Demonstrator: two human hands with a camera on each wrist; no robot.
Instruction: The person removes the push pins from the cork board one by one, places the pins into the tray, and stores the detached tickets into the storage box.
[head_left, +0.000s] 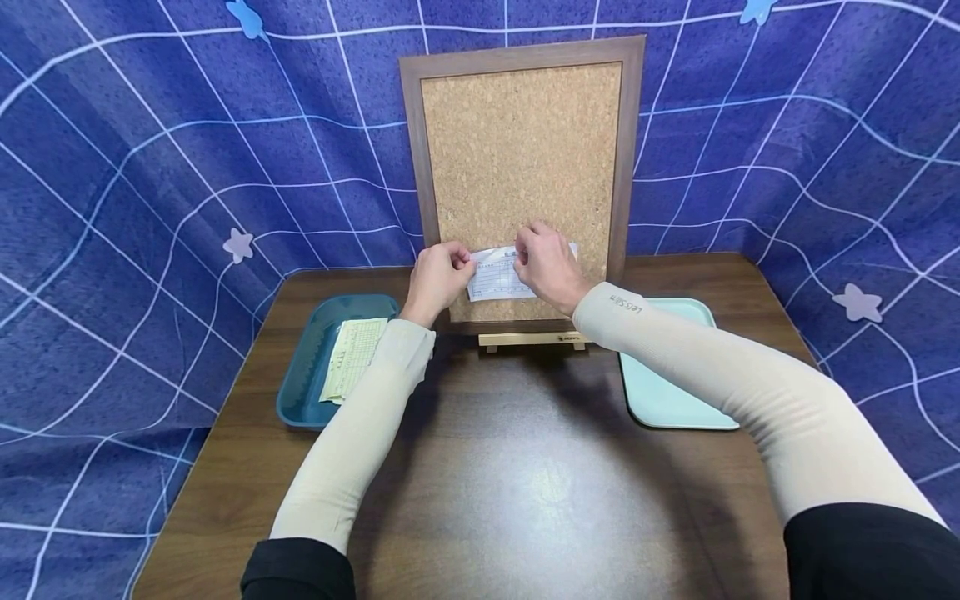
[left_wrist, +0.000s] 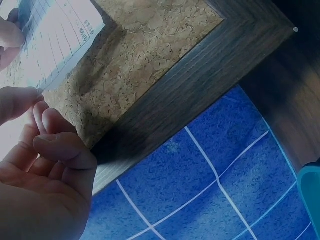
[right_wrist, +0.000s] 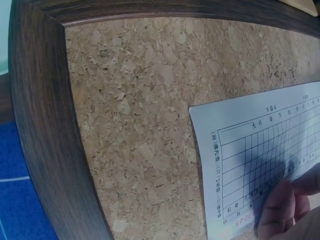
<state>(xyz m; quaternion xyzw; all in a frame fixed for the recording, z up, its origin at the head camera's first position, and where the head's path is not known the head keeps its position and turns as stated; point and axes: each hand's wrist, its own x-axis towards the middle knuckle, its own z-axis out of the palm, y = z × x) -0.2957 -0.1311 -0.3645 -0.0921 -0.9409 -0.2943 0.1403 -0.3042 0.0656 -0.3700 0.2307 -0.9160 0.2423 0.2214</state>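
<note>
A white printed slip [head_left: 495, 279] with a ruled grid lies against the lower part of a framed corkboard [head_left: 525, 150]. At the slip's upper left corner, my left hand [head_left: 441, 279] pinches the paper between thumb and fingertip; the left wrist view shows this corner [left_wrist: 42, 87] close up. My right hand [head_left: 551, 265] is bent over the slip's upper middle, covering part of it. In the right wrist view its fingertips [right_wrist: 281, 197] come together over the printed grid; I cannot tell what they hold. The slip's right end [right_wrist: 205, 135] lies on the cork.
On the left of the wooden table [head_left: 510, 467] stands a blue tray [head_left: 300, 375] with a pad of greenish printed slips [head_left: 356, 358]. A pale mint tray [head_left: 667, 396] lies at right, partly under my right sleeve. A small wooden ledge [head_left: 525, 339] stands below the frame. Blue patterned cloth [head_left: 315, 150] hangs behind.
</note>
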